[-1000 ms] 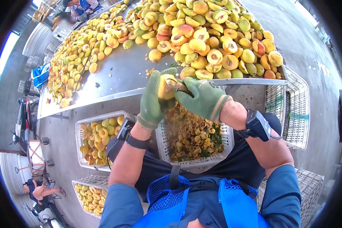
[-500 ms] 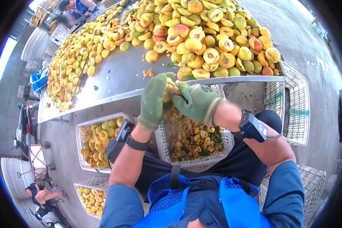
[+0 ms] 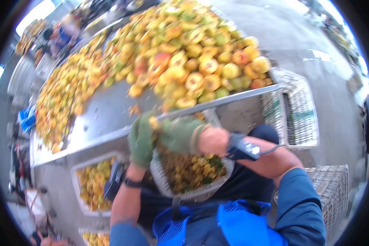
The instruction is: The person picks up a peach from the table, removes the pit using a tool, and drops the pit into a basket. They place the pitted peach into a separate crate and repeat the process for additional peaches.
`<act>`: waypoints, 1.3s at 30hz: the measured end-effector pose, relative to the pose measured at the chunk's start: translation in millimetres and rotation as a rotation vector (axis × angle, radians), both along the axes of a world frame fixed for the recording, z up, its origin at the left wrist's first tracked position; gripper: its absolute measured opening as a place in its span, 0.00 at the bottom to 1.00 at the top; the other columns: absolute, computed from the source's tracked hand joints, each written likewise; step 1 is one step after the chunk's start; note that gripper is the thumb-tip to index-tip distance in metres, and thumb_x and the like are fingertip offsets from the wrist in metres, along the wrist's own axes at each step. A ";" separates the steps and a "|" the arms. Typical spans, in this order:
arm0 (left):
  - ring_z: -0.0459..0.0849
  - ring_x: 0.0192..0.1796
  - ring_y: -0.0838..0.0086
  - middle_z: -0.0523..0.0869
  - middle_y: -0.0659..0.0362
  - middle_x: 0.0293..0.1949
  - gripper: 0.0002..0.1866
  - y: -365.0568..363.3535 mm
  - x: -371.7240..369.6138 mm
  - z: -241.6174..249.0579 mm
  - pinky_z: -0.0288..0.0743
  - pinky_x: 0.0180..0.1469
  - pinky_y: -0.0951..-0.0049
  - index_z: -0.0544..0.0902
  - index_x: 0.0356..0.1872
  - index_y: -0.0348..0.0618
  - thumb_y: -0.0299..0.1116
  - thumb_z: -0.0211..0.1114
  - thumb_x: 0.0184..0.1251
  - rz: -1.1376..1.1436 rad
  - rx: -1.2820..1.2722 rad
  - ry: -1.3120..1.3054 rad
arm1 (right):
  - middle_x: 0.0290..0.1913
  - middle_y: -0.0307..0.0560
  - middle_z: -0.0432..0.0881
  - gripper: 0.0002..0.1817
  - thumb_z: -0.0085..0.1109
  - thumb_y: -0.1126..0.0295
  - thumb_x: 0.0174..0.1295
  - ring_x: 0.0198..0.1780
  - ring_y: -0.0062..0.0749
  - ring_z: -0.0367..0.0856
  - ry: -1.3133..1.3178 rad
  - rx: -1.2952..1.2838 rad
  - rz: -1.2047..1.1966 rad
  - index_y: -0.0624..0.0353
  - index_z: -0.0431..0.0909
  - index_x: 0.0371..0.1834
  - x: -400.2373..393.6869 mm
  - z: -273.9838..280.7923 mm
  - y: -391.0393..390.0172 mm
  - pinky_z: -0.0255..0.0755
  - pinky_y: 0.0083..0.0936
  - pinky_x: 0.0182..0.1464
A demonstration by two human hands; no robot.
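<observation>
Both hands wear green gloves and meet over a white crate [image 3: 162, 180] of fruit scraps, beside the metal table's front edge. My left hand [image 3: 142, 141] is closed around a small yellow piece of fruit [image 3: 153, 123]. My right hand [image 3: 178, 133] is pressed against it from the right, its fingers closed; motion blur hides what they grip. Behind them, halved yellow-orange fruit [image 3: 194, 81] is heaped on the metal table [image 3: 110, 104].
At the lower left is a crate of fruit [image 3: 95, 184], with another below it. White crates [image 3: 301, 110] stand at the right, and one [image 3: 332, 192] at the lower right. A person [image 3: 65, 35] is at the far upper left.
The whole view has shifted and blurred, with table and crates tilted differently. Both hands remain together and appear lower and further left in the frame.
</observation>
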State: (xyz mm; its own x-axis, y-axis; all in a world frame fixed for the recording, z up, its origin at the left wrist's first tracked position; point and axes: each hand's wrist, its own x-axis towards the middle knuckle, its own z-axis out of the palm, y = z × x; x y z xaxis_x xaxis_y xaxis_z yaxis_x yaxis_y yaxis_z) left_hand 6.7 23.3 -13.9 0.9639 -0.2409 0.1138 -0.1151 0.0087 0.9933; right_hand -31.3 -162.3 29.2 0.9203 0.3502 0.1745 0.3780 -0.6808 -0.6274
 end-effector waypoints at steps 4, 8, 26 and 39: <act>0.82 0.46 0.78 0.86 0.60 0.50 0.20 -8.2 -5.0 10.4 0.78 0.51 0.74 0.83 0.58 0.36 0.44 0.56 0.84 0.025 0.040 -0.018 | 0.39 0.59 0.88 0.16 0.58 0.59 0.69 0.43 0.59 0.88 0.197 0.109 0.026 0.57 0.81 0.51 -4.5 -5.9 -2.1 0.80 0.48 0.48; 0.83 0.44 0.78 0.87 0.59 0.46 0.20 -7.2 6.4 5.0 0.79 0.48 0.76 0.82 0.59 0.36 0.44 0.56 0.84 -0.017 -0.038 -0.045 | 0.40 0.60 0.88 0.18 0.56 0.56 0.71 0.43 0.59 0.88 0.184 0.072 -0.024 0.59 0.82 0.51 -4.6 -5.4 -4.1 0.80 0.47 0.48; 0.89 0.42 0.70 0.90 0.52 0.44 0.30 -14.1 7.8 11.3 0.85 0.47 0.69 0.81 0.60 0.31 0.52 0.48 0.86 -0.157 -0.140 0.006 | 0.34 0.52 0.84 0.12 0.56 0.59 0.74 0.34 0.44 0.83 0.238 0.117 0.167 0.56 0.81 0.47 2.2 -14.8 -11.0 0.75 0.38 0.36; 0.89 0.38 0.70 0.91 0.52 0.38 0.26 -7.5 8.9 18.0 0.85 0.45 0.71 0.85 0.52 0.31 0.50 0.58 0.81 -0.212 0.075 -0.178 | 0.25 0.35 0.78 0.20 0.56 0.50 0.75 0.28 0.18 0.78 0.908 0.468 0.123 0.57 0.82 0.43 -6.3 29.6 -16.6 0.71 0.24 0.30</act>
